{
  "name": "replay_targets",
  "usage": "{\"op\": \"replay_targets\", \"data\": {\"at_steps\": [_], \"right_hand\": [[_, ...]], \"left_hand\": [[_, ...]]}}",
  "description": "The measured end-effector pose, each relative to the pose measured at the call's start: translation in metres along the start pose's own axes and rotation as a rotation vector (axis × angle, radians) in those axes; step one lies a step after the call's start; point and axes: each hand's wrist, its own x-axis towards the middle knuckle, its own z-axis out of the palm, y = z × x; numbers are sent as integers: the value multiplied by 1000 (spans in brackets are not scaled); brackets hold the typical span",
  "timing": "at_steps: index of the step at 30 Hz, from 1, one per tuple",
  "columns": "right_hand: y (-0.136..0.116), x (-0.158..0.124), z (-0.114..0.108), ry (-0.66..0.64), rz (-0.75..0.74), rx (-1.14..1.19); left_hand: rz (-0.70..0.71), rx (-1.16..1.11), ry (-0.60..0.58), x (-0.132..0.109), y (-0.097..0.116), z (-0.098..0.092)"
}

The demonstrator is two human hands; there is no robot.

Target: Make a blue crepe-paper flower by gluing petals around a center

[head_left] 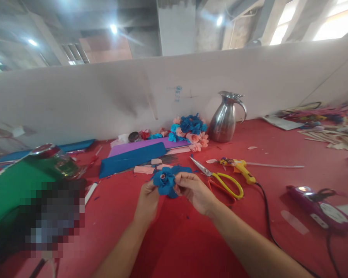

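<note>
Between my two hands, over the red table, is a blue paper flower (166,183) with a rolled centre that shows a bit of pink. My left hand (148,195) grips it from the left and below; part of those fingers is hidden behind the petals. On the other side, the thumb and fingertips of my right hand (195,190) pinch a petal at the flower's right edge. More blue paper (182,169) lies just behind the flower. Scissors (224,183) with yellow and orange handles rest right beside my right hand, blades pointing away to the left.
Beyond the hands lie blue paper (133,156), a purple sheet (124,148) and a bunch of finished paper flowers (193,129). A steel jug (224,119) stands by the wall. Rightward are a yellow glue gun (245,172) with a cord and a purple power strip (321,210). Green board (23,189) stands left.
</note>
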Motion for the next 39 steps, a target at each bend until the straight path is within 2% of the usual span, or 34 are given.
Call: {"op": "replay_targets", "data": {"at_steps": [5, 13, 21, 24, 28, 31, 34, 39], "right_hand": [[-3, 0, 0, 32, -17, 4], [0, 2, 1, 68, -30, 27], [4, 7, -2, 414, -46, -76], [5, 2, 2, 468, -221, -248], [6, -7, 8, 469, -611, -738], [9, -9, 6, 469, -824, -1064], [13, -6, 0, 446, -898, -1268], [13, -6, -6, 409, -994, -1409]], "left_hand": [[-3, 38, -46, -1, -3, -2], [23, 47, -27, 0, -4, -2], [73, 332, 124, 0, -8, -8], [87, 443, 211, 1, -9, -8], [79, 566, 341, 0, -7, -4], [148, 671, 336, -3, -2, 0], [232, 723, 280, -7, 0, 3], [269, 784, 238, -8, -5, 2]]}}
